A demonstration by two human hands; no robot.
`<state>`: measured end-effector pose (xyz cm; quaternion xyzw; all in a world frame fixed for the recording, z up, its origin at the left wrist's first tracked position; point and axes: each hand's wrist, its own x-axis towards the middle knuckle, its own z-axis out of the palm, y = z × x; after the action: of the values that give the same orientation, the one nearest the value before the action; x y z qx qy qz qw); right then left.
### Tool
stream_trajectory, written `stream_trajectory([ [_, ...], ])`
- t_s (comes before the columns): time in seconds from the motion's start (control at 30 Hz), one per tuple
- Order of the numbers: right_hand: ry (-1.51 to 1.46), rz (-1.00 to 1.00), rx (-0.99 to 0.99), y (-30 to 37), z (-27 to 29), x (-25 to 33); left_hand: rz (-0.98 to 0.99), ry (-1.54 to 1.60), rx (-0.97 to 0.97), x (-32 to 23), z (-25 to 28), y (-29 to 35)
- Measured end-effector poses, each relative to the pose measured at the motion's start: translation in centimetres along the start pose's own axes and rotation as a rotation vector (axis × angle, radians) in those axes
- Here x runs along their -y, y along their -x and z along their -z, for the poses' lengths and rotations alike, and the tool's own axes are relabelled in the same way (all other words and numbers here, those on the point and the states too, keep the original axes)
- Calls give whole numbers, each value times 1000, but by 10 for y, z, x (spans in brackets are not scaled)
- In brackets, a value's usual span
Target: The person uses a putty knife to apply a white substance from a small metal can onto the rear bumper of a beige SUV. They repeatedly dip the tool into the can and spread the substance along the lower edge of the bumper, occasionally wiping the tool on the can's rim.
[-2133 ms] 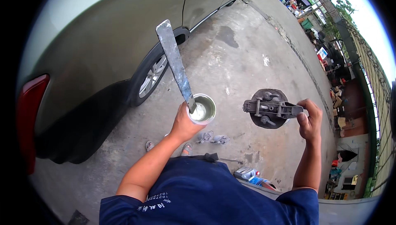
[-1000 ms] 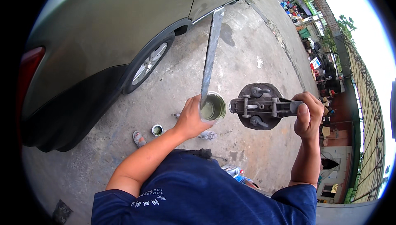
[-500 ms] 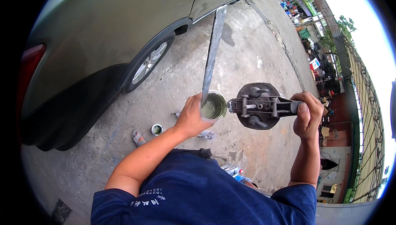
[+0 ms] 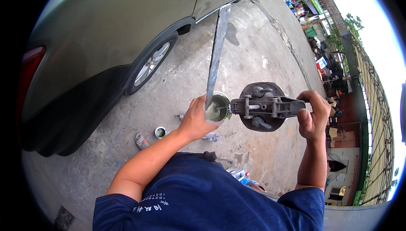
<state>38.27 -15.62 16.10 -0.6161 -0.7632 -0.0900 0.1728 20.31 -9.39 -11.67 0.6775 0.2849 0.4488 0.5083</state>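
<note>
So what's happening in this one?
The person's left hand grips a clear cup, with a flat, smeared strip slanting into it. The right hand holds a dark-lidded container by its handle, spout at the cup's rim, apparently pouring. A small open pot stands on the ground near a car.

A stained grey concrete floor (image 4: pixel 249 53) carries a car wheel (image 4: pixel 152 65) left of the left fingers (image 4: pixel 198 105), and, lower left of them, an open pot (image 4: pixel 156 132) beside a sandalled foot (image 4: pixel 141 141).

Cup (image 4: pixel 218 108) left of the lid (image 4: pixel 264 107)
</note>
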Motion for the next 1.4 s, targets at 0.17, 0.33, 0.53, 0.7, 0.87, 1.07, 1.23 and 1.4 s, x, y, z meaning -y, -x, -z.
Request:
stream_trajectory([
  [0.17, -19, -14, -16, 1, -1, 1, 36, -1, 27, -3, 1, -1],
  [0.33, -27, -19, 21, -1, 1, 6, 13, -7, 24, -1, 3, -1],
  [0.53, -13, -26, 17, -1, -2, 9, 18, -1, 13, -1, 5, 0],
  [0.7, -32, -33, 3, 0, -3, 12, 11, -8, 13, -3, 8, 0],
  [0.87, -20, 15, -35, 2, -6, 9, -27, -21, 22, 3, 8, 2],
  [1.07, -50, -96, -44, 7, -10, 7, -6, -33, 25, 4, 12, 1],
  [1.23, -148, -274, -73, 23, -23, -12, 79, -39, 68, 6, 14, -3],
  [1.4, -398, -579, -62, 46, -55, -62, 171, 11, 128, 11, 3, -24],
])
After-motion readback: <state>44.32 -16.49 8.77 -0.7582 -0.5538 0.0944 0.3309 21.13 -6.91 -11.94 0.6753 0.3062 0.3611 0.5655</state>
